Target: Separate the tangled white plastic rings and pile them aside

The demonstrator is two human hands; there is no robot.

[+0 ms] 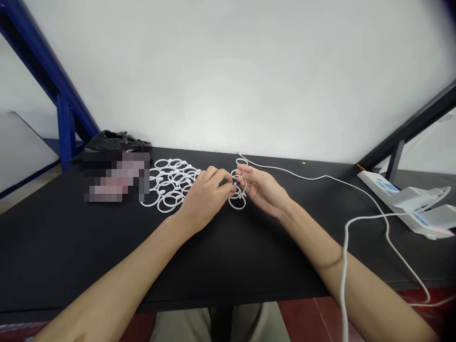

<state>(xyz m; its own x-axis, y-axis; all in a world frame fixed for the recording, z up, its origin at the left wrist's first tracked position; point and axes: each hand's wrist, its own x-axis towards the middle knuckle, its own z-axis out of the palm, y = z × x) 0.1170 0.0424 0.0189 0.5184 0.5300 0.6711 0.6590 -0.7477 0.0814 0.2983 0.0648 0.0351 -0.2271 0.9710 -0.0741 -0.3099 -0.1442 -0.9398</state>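
Several white plastic rings, each with a small knob, hang together between my two hands above the black table. With its fingertips, my left hand pinches at the left side of these rings; its fingers are closed. My right hand holds them from the right, thumb and fingers curled round them. Whether the rings are linked through one another cannot be made out. Left of my left hand lies a flat pile of similar white rings, partly covered by that hand. Behind my right fingertips a single white ring shows on the table.
A crumpled black plastic bag lies at the back left, beside a blurred-out patch. A white power strip with plugs sits at the right. One white cable runs along the back; another passes over my right forearm. Blue frame bars rise at left.
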